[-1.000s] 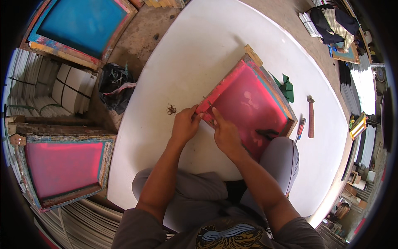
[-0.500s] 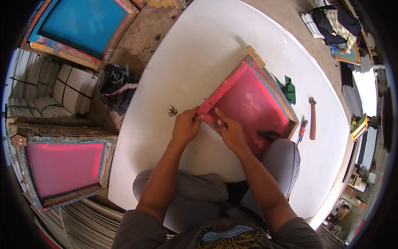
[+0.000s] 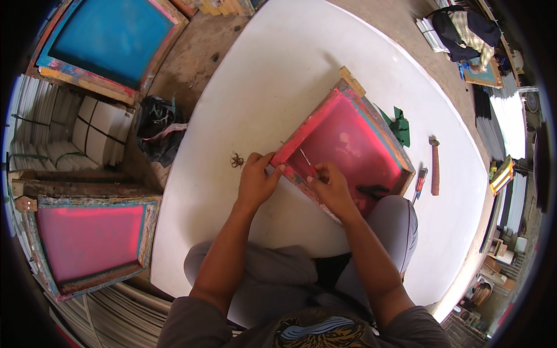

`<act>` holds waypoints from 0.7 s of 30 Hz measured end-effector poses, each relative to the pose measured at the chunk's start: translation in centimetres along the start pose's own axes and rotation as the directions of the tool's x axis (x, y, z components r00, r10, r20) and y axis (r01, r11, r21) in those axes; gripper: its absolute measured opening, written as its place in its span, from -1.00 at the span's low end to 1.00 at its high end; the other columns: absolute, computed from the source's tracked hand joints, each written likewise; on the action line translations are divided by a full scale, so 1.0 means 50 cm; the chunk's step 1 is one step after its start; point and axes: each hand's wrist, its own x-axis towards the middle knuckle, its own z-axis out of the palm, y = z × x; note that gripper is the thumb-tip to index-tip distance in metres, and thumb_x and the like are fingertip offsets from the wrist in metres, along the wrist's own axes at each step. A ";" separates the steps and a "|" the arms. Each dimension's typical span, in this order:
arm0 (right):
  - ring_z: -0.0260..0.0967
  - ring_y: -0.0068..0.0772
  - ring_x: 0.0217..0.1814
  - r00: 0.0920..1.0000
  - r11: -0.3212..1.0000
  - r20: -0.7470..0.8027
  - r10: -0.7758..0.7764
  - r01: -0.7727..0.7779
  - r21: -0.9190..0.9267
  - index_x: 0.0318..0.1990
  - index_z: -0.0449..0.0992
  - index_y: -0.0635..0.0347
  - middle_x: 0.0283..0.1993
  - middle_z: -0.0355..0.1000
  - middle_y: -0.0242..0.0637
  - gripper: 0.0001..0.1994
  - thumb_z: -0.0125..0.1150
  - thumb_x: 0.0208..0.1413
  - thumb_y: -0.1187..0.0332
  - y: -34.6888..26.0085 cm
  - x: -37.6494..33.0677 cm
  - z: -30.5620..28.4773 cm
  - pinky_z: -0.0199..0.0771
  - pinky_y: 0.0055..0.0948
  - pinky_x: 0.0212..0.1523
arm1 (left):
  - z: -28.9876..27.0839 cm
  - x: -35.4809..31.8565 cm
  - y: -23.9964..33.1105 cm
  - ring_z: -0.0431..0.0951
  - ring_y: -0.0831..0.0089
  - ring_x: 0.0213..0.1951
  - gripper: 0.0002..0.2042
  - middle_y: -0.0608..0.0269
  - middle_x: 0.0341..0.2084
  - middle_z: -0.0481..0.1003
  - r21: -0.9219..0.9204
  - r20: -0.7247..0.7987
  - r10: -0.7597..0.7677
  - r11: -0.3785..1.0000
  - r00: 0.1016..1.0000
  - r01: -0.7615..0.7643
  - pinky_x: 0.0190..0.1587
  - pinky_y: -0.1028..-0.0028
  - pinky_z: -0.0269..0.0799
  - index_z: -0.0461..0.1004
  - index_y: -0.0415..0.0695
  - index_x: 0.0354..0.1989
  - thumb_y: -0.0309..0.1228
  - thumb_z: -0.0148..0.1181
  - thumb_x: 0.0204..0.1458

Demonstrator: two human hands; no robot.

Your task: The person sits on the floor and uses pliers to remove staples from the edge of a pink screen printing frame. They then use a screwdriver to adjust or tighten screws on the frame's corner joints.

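Note:
A wooden screen-printing frame with pink mesh (image 3: 342, 136) rests at a slant between me and the white work surface, close to my right knee. My left hand (image 3: 259, 181) is closed on its near-left corner, thumb on top of the wood. In my right hand (image 3: 332, 188) is a thin screwdriver (image 3: 307, 158), pinched at its red handle, with the shaft pointing up-left toward the frame's left side. A small nail-like piece (image 3: 282, 142) sticks out of that left side. Against my knee, on the mesh, lies a black-handled tool (image 3: 374, 190), partly hidden.
Right of the frame lie a green cloth (image 3: 400, 126), a cutter knife (image 3: 420, 182) and a hammer (image 3: 434, 165). A clump of brown fibres (image 3: 237, 160) sits left. Blue (image 3: 110, 40) and pink (image 3: 90, 238) screens and a black bag (image 3: 158, 130) stand farther left. A person (image 3: 470, 35) works far right.
My right hand has shifted slightly right and toward me, drawing the screwdriver back from the frame's left side. My left hand keeps its hold on the corner.

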 end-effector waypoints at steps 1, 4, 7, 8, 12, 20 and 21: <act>0.52 -0.45 -0.23 0.996 0.994 -0.039 -0.077 0.073 -0.085 0.17 0.48 0.28 -0.24 0.56 -0.20 -0.63 0.30 0.28 0.31 0.001 0.006 0.001 0.50 -0.40 -0.20 | 0.003 -0.003 -0.001 0.53 0.35 -0.44 -0.57 -0.02 -0.09 0.59 -0.005 -0.032 0.015 1.000 0.999 -0.015 -0.25 0.36 0.50 0.59 -0.25 0.13 -0.31 0.39 0.12; 0.58 -0.12 0.03 0.975 0.961 -0.103 -0.196 0.170 -0.219 0.20 0.51 0.25 -0.03 0.59 0.01 -0.65 0.22 0.33 0.32 -0.022 0.004 0.005 0.52 -0.26 0.06 | 0.008 -0.003 -0.006 0.53 0.38 -0.43 -0.55 -0.02 0.00 0.57 -0.012 -0.070 0.079 0.997 0.994 -0.080 -0.26 0.39 0.50 0.58 -0.26 0.15 -0.32 0.40 0.12; 0.55 0.06 0.20 0.953 0.926 -0.071 -0.295 0.267 -0.267 0.27 0.51 0.17 0.12 0.56 0.10 -0.63 0.15 0.37 0.32 -0.018 0.011 0.008 0.51 -0.19 0.17 | 0.006 -0.003 -0.002 0.54 0.37 -0.41 -0.54 -0.02 0.03 0.57 -0.045 -0.038 0.086 0.995 0.996 -0.088 -0.26 0.40 0.50 0.54 -0.28 0.19 -0.34 0.39 0.14; 0.53 0.08 0.23 0.942 0.910 -0.047 -0.333 0.308 -0.276 0.30 0.50 0.15 0.16 0.55 0.10 -0.62 0.12 0.38 0.32 -0.013 0.015 0.009 0.50 -0.19 0.19 | 0.004 -0.003 0.001 0.54 0.37 -0.40 -0.54 -0.02 0.03 0.57 -0.060 -0.020 0.079 0.995 0.997 -0.080 -0.27 0.41 0.50 0.53 -0.29 0.20 -0.34 0.38 0.15; 0.53 0.07 0.24 0.940 0.909 -0.017 -0.341 0.326 -0.259 0.29 0.51 0.15 0.18 0.53 0.11 -0.63 0.10 0.40 0.32 -0.019 0.013 0.012 0.49 -0.21 0.21 | 0.003 -0.004 -0.002 0.56 0.34 -0.38 -0.53 -0.03 0.06 0.58 -0.072 -0.003 0.088 0.994 0.996 -0.088 -0.26 0.40 0.50 0.50 -0.31 0.23 -0.36 0.35 0.18; 0.56 0.04 0.21 0.951 0.928 -0.030 -0.309 0.294 -0.227 0.30 0.49 0.19 0.16 0.53 0.15 -0.62 0.09 0.41 0.31 -0.025 0.016 0.018 0.49 -0.23 0.19 | -0.005 -0.002 0.012 0.64 0.17 -0.19 -0.55 -0.10 0.07 0.58 -0.095 0.014 0.086 0.992 0.996 -0.084 -0.17 0.36 0.53 0.49 -0.33 0.21 -0.36 0.33 0.20; 0.57 0.04 0.19 0.943 0.920 -0.034 -0.332 0.316 -0.233 0.30 0.49 0.19 0.13 0.54 0.15 -0.62 0.09 0.41 0.31 -0.018 0.020 0.019 0.50 -0.22 0.18 | -0.004 -0.002 0.010 0.64 0.16 -0.16 -0.55 -0.10 0.07 0.58 -0.092 0.016 0.087 0.992 0.996 -0.085 -0.16 0.36 0.53 0.49 -0.33 0.21 -0.35 0.34 0.19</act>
